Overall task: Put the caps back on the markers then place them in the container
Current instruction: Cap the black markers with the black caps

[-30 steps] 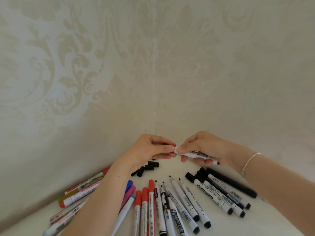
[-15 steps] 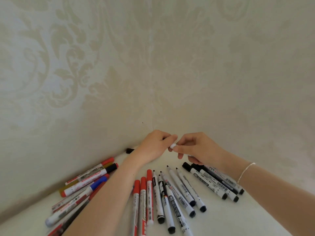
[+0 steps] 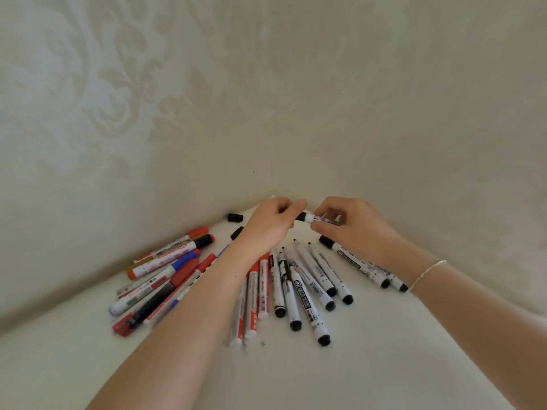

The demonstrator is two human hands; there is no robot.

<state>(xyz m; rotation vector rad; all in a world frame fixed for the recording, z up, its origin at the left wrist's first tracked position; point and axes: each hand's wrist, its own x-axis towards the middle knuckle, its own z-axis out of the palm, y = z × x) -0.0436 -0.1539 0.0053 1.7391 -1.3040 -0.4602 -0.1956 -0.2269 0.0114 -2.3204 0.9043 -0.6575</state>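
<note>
The left hand [image 3: 270, 223] pinched a black cap [image 3: 301, 216] on the end of a white marker [image 3: 318, 218], whose barrel the right hand [image 3: 352, 226] gripped above the white table [image 3: 384, 350]. Uncapped markers [image 3: 307, 279] fanned below; two loose caps [image 3: 235, 217] lay near the wall corner.

Two walls [image 3: 148, 113] meet in a corner [image 3: 270, 184], both papered in pale cream with a faint damask scroll pattern. A small dark speck [image 3: 254, 171] sits just left of the corner seam. Below, a white tabletop [image 3: 370, 365] runs right up against both walls.
</note>
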